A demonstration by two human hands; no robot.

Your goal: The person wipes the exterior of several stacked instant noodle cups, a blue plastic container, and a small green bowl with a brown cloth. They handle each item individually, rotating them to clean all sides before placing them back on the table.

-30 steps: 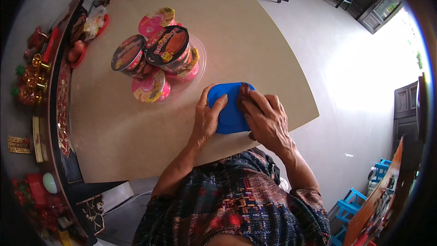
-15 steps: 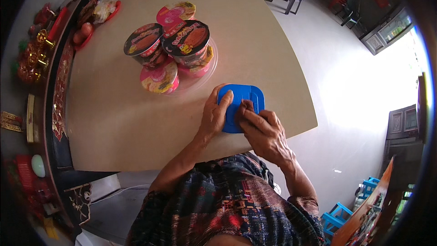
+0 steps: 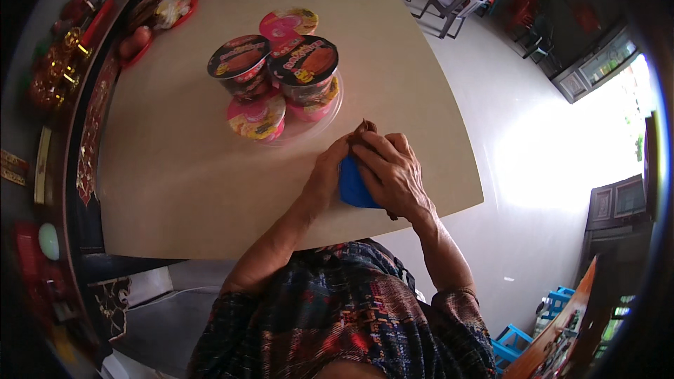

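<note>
A blue plastic box point(image 3: 353, 186) lies on the beige table point(image 3: 175, 182) near its front edge. My left hand point(image 3: 327, 175) grips the box's left side. My right hand point(image 3: 387, 172) lies over its top and right side, fingers curled, with something small and brown point(image 3: 365, 127) at the fingertips. Most of the box is hidden under both hands.
Just beyond my hands, several instant noodle cups point(image 3: 281, 77), two black-lidded and others pink, stand stacked on a clear round tray point(image 3: 330, 109). A dark sideboard point(image 3: 77, 98) with red and gold ornaments runs along the left. Chairs point(image 3: 456, 0) stand on the white floor at the back right.
My right hand has moved further over the blue box, so less of the box shows. The view has shifted, with the table and cups sitting lower in the picture.
</note>
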